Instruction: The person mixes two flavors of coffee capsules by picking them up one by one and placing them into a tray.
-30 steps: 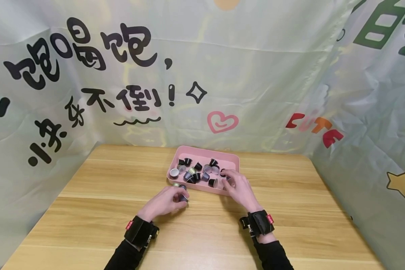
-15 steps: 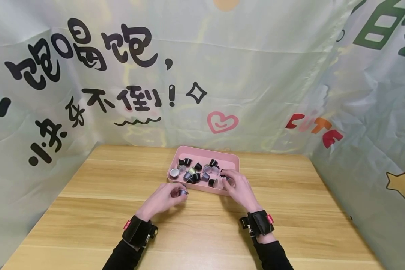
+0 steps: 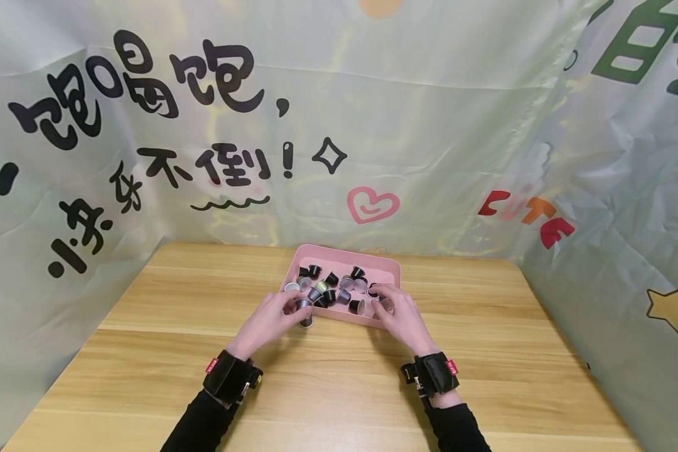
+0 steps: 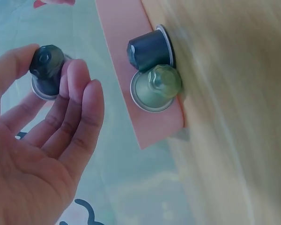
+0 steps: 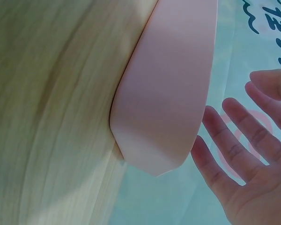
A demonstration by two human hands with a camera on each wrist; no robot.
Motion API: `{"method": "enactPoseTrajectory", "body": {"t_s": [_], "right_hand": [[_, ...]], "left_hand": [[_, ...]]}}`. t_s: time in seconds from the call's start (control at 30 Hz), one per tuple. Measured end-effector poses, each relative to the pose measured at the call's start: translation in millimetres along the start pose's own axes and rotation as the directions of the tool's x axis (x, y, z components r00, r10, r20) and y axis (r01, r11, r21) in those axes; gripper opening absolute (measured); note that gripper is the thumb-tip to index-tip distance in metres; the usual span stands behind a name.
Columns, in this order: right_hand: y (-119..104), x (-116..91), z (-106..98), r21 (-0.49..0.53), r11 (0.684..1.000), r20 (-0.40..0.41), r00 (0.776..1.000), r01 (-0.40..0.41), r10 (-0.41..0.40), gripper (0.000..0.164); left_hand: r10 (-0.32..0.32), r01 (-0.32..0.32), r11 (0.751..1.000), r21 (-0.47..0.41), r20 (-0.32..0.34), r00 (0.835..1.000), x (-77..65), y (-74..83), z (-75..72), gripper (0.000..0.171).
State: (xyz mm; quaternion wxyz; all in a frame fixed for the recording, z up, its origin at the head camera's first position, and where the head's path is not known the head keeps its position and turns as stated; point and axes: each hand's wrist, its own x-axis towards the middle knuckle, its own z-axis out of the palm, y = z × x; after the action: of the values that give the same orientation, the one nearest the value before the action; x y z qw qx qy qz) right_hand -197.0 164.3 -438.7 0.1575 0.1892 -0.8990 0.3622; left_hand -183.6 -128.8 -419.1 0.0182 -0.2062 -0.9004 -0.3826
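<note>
My left hand (image 3: 268,321) pinches a dark coffee capsule (image 4: 48,70) between thumb and fingers, raised at the front left corner of the pink tray (image 3: 350,253). In the left wrist view, a dark blue capsule (image 4: 152,49) and a pale green capsule (image 4: 155,89) lie touching each other just outside the tray wall. My right hand (image 3: 400,316) is at the tray's front right edge, its fingertips over the rim. The right wrist view shows its fingers (image 5: 232,150) spread and loosely bent, with two fingertips at the rim and nothing visibly held.
Several black, grey and purple capsules (image 3: 344,295) lie scattered in the tray, some upside down. It stands near the back of the wooden table (image 3: 339,389). A printed fabric backdrop (image 3: 429,138) rises behind and along the sides.
My left hand has moved up and away from me, from the table in front of the tray to its front left corner, with a capsule. My right hand has stayed in place.
</note>
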Motion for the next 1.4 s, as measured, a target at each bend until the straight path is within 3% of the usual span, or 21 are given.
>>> {"method": "enactPoseTrajectory", "body": {"t_s": [0.37,0.67,0.93,1.4], "right_hand": [[-1.4,-0.4,-1.0,-0.011,1.000,-0.005,1.000,-0.004,0.004,0.028],[0.1,-1.0,-0.4,-0.007,1.000,-0.004,1.000,0.004,-0.004,0.029],[-0.1,-0.9,-0.5,-0.021,1.000,-0.007,1.000,0.006,-0.006,0.028],[0.6,-0.9,-1.2,-0.002,1.000,-0.005,1.000,0.019,-0.019,0.029]], "left_hand": [[-0.012,0.012,0.999,-0.039,-0.005,1.000,14.0,2.5,-10.3,0.034],[0.007,-0.006,1.000,0.018,-0.031,0.999,34.2,3.2,-11.8,0.014],[0.012,-0.009,0.997,0.074,-0.037,0.999,56.0,2.6,-9.7,0.020],[-0.134,0.135,0.990,0.027,-0.052,0.990,89.6,1.6,6.7,0.020]]}}
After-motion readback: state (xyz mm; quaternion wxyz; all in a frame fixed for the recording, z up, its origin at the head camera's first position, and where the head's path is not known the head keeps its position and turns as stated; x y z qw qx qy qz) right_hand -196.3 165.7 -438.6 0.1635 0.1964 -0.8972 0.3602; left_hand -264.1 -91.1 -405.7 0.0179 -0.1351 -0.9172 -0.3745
